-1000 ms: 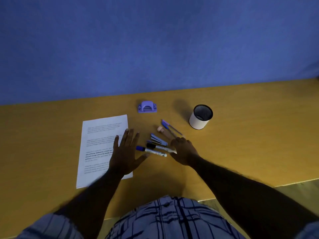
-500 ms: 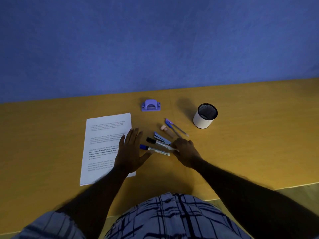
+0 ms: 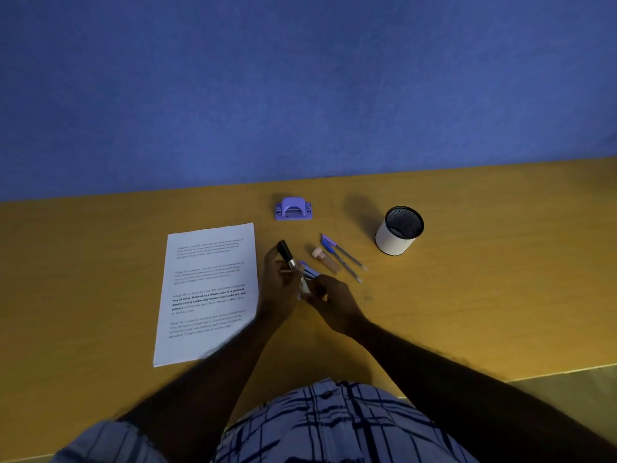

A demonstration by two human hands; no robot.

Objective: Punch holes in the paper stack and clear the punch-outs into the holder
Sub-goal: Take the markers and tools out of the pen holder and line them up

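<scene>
The white printed paper stack (image 3: 210,289) lies flat on the yellow desk, left of centre. Behind it, near the blue wall, sits the purple hole punch (image 3: 293,209). The white holder (image 3: 399,232) with a black mesh rim stands upright at the right. Both hands meet between the stack and the holder. My left hand (image 3: 278,292) grips a black-capped marker (image 3: 285,251), which tilts up off the desk. My right hand (image 3: 334,302) pinches the marker's white lower end. Whether the blue-capped marker is also held is hidden by the fingers.
A small blue stapler (image 3: 310,271) lies just beyond my fingers. A pink-capped tube (image 3: 325,259) and two pens (image 3: 342,257) lie between the hands and the holder. The desk's front edge (image 3: 534,374) runs close to my body.
My left hand left the paper's edge and moved right. It picked up the black-capped marker, which now points upward. My right hand curled onto the marker's lower end.
</scene>
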